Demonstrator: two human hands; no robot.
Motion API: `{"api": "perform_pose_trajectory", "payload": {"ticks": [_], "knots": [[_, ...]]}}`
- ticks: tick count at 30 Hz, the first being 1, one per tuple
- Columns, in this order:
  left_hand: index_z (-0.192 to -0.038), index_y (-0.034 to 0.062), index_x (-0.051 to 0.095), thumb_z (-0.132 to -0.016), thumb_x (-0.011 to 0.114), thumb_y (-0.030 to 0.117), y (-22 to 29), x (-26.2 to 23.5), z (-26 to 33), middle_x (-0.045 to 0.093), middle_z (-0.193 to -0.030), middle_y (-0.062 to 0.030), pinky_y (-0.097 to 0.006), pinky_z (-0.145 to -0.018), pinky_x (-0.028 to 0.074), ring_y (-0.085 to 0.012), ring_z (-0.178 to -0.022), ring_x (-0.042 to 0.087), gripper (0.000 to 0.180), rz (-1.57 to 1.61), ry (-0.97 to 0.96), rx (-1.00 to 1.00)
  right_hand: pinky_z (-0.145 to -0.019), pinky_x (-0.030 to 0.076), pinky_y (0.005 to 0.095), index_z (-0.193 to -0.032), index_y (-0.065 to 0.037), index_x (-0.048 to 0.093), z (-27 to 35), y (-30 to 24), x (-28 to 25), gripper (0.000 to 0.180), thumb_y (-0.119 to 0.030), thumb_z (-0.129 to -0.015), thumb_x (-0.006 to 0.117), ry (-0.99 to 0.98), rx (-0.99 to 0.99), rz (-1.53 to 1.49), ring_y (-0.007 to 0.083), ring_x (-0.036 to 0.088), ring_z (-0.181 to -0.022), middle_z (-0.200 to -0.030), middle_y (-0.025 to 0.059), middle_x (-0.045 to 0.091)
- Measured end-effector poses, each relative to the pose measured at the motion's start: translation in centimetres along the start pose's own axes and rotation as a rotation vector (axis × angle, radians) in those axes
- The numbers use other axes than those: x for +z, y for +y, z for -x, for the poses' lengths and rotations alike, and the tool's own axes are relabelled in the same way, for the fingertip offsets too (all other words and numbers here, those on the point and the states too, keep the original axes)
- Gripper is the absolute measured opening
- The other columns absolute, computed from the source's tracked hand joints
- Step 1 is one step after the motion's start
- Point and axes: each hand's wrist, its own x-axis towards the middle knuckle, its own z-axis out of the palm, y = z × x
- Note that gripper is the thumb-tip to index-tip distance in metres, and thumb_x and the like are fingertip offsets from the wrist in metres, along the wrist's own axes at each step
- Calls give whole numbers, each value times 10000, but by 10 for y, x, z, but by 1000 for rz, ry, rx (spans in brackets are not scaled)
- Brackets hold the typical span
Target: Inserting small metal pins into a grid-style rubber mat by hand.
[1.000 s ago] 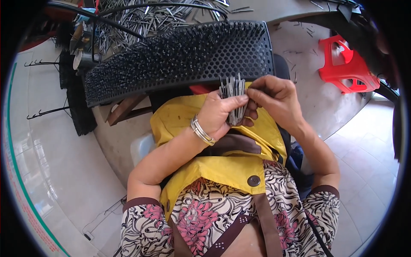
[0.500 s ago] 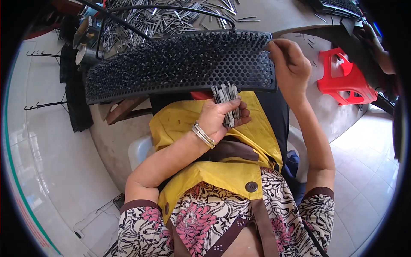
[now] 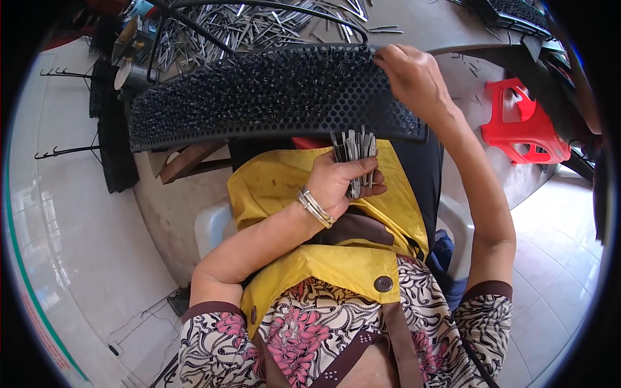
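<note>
A long black perforated panel (image 3: 272,97), studded with small metal pieces, lies across my lap against the table edge. My left hand (image 3: 339,182) sits below its near edge, closed around a bundle of grey metal strips (image 3: 354,150) that stand upright out of my fist. My right hand (image 3: 411,74) is raised to the panel's top right edge, fingertips pinched on it near a pin. A metal bangle (image 3: 315,207) circles my left wrist.
A heap of loose metal strips (image 3: 259,22) covers the table beyond the panel. A red plastic stool (image 3: 521,123) stands at right on the tiled floor. Dark brush-like racks (image 3: 110,139) hang at left. A yellow apron (image 3: 284,187) covers my lap; a white chair rim (image 3: 210,226) shows.
My right hand left the bundle in my left hand and rose to the panel's top right edge. The left hand kept the strips and lowered slightly.
</note>
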Motion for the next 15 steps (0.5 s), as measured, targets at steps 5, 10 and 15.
{"api": "perform_pose_trajectory", "payload": {"ticks": [5,10,15], "knots": [[-838,20,560,-742,636,10,1,3,0,577,-730,-65,-390,-613,551,-215,-662,609,123,-3,-37,22,-592,428,419,-784,4,529,-18,-7,-10,129,-105,-759,593,-250,58,138,382,533,-699,-715,198,554],[-856,17,555,-733,638,-3,5,6,1,579,-744,-70,-386,-605,551,-223,-658,611,150,16,-11,44,-550,434,377,-816,4,556,6,-24,-14,141,-102,-747,618,-34,74,58,323,561,-602,-638,158,559],[-879,20,562,-747,616,-9,10,9,2,591,-773,-75,-369,-587,552,-220,-659,616,145,-3,-36,87,-477,375,197,-867,32,595,36,-58,-37,155,-40,-739,645,-392,695,-747,30,463,-546,-595,-13,526]]}}
